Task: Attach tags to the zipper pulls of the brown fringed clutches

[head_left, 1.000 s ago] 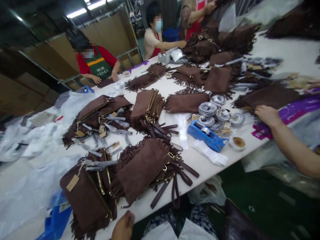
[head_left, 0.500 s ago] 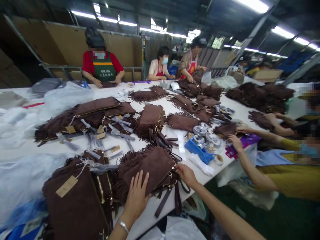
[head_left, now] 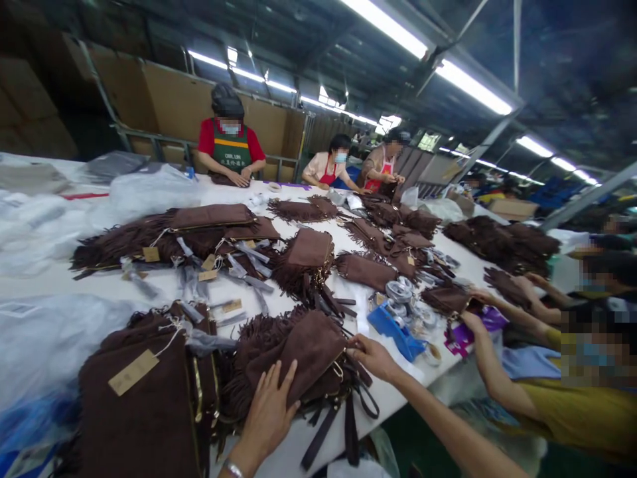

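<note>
A dark brown fringed pouch (head_left: 306,345) lies before me on top of others like it, its zipper edge toward the right. My left hand (head_left: 271,401) rests flat on its lower part with the fingers spread. At the pouch's upper right corner, my right hand (head_left: 371,355) pinches the zipper end between thumb and fingers. Dark wrist straps (head_left: 351,425) hang below that corner over the table edge. To the left sits a larger stack of brown bags (head_left: 139,411), with a cardboard tag (head_left: 133,372) on a white string on top.
Several more fringed pouches (head_left: 213,216) cover the white table (head_left: 279,451). A blue tape dispenser (head_left: 395,332) and a tape roll (head_left: 432,355) stand at the right. Clear plastic bags (head_left: 54,345) heap up on the left. Co-workers handle pouches across the table and at my right.
The camera view has tilted and shifted, so the scene sits differently in frame. My hands stay on the same pouch. A co-worker at the right has moved a hand toward the purple packet.
</note>
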### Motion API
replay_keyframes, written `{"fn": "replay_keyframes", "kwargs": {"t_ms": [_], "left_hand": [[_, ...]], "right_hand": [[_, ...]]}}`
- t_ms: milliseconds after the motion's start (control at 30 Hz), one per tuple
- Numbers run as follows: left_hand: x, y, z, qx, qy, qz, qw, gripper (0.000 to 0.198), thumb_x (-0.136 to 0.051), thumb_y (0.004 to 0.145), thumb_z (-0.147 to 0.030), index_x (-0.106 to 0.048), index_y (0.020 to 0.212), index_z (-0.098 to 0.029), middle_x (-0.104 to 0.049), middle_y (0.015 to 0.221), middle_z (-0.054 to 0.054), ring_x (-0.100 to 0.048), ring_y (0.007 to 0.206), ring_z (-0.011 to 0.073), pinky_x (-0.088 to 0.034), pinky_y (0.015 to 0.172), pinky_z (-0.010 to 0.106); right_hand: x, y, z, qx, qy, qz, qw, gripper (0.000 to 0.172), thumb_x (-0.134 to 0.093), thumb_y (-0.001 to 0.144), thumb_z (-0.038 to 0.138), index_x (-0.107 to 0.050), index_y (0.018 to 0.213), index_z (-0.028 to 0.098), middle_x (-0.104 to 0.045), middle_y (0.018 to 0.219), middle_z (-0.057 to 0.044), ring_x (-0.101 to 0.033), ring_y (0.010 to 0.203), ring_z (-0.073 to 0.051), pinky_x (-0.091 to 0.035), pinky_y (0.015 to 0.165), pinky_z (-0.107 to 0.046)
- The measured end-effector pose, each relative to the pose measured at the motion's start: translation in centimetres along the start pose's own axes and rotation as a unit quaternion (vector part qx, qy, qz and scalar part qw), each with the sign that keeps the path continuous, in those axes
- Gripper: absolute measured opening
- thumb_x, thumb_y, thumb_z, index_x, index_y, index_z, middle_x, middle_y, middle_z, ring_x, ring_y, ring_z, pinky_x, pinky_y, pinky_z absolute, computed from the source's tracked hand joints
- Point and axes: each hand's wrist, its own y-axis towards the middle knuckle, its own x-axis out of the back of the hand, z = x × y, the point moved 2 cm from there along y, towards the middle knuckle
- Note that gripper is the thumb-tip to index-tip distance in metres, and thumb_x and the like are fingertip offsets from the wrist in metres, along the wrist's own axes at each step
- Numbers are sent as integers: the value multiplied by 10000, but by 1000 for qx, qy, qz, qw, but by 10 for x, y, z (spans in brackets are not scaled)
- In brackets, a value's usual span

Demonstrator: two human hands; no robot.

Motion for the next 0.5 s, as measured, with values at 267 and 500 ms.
{"fn": "replay_keyframes", "kwargs": {"t_ms": [267, 500], "left_hand": [[13, 52, -68, -86, 73, -85, 990, 705, -524, 844, -391, -294, 1462, -141, -155, 1576, 158, -124, 1444, 350, -185, 1134, 600], [-14, 60, -71, -101, 153, -68, 981, 780, -534, 844, -338, -164, 1490, -106, -133, 1579, 170, -52, 1454, 331, -155, 1147, 592]], "right_hand": [[-33, -11, -39, -40, 142, 26, 989, 283, -426, 853, 400, -505, 1048, 210, -583, 621, 51, -482, 471, -111, -367, 474, -223], [-38, -17, -77, -105, 279, 39, 954, 310, -519, 780, 498, -492, 920, 223, -586, 609, 49, -406, 399, -80, -303, 414, -204]]}}
